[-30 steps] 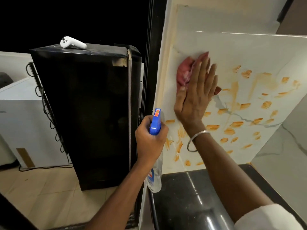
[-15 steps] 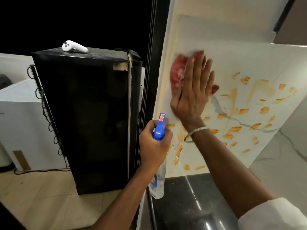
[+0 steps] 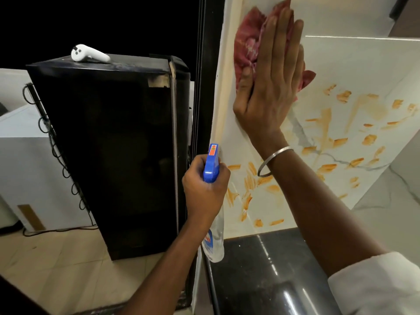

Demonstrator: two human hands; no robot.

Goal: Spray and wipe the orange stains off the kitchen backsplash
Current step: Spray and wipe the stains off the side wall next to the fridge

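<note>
The white marble backsplash (image 3: 354,71) carries several orange stains (image 3: 327,168) across its middle and lower part. My right hand (image 3: 270,80) lies flat with straight fingers, pressing a red cloth (image 3: 246,46) against the upper left of the backsplash, above the stains. My left hand (image 3: 204,189) grips the neck of a clear spray bottle (image 3: 216,237) with a blue trigger head (image 3: 211,163), held upright near the wall's left edge. A metal bangle sits on my right wrist.
A black countertop (image 3: 268,276) runs below the backsplash. To the left stands a black fridge (image 3: 113,155) with a white controller (image 3: 88,54) on top. A white appliance (image 3: 20,169) and tiled floor (image 3: 56,269) lie further left.
My right hand and the red cloth have slid upward along the backsplash, toward its top left. The left hand with the bottle stayed in about the same place.
</note>
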